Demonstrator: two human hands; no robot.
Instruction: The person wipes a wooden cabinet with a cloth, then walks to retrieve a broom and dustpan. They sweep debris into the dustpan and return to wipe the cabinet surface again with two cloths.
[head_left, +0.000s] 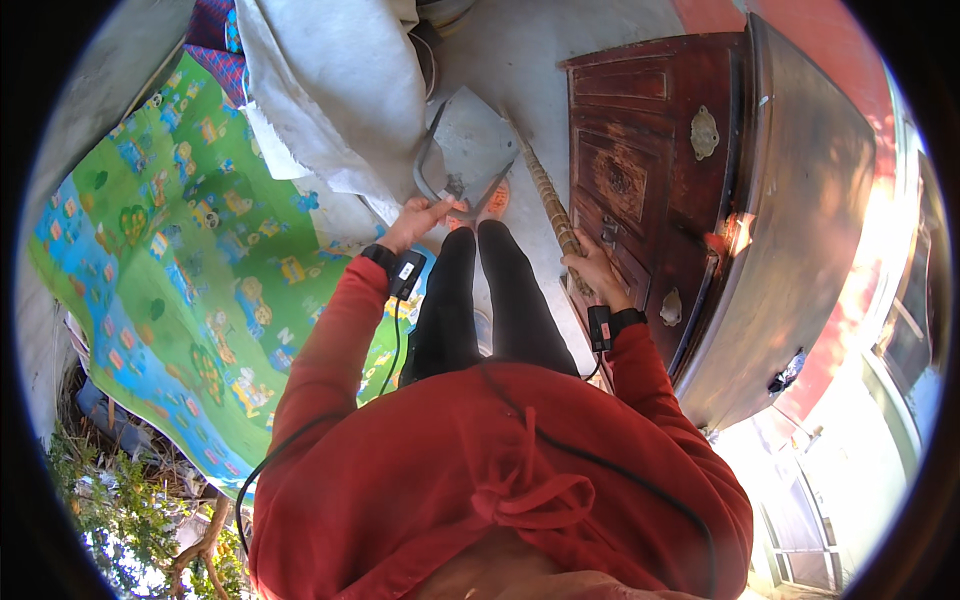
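Note:
My left hand (418, 220) is closed on the near rim of a grey dustpan (472, 139), low in front of my legs. Its broad pan faces up and dark bits lie near its back corner. In my right hand (596, 268) is a broom handle (546, 186), a long pole bound with rings that slants away towards the dustpan's far right side. The far end of the pole is blurred, so its bristles cannot be made out. Orange footwear (496, 201) shows partly behind the dustpan.
A dark red wooden cabinet (622, 165) with metal fittings stands close to my right hand. To the left hangs or lies a green printed play mat (217, 247), partly under a whitish cloth (337, 67). Cables run from both wrist devices. Leafy branches (127, 495) show at lower left.

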